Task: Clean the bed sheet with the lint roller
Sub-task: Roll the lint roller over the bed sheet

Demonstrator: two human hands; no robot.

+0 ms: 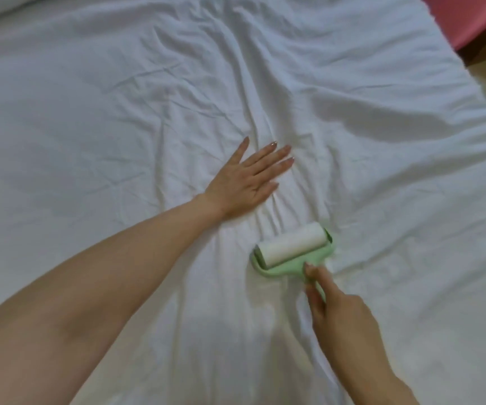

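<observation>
Right now the left hand (pixel 243 178) lies flat on the white bed sheet (pixel 104 112), fingers (pixel 276 154) straight and slightly spread, pressing the wrinkled cloth. Just beside it, nearer the person, the lint roller (pixel 293 249) rests on the sheet, its white roll tilted in a pale green frame. The right hand (pixel 341 320) grips the green handle, fingers curled round it and the forefinger stretched along the top. A pink cloth (pixel 466 19) shows beyond the far right edge of the bed.

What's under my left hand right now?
The left hand lies flat on the wrinkled white bed sheet; only sheet shows around it. Anything directly beneath the palm is covered.
</observation>
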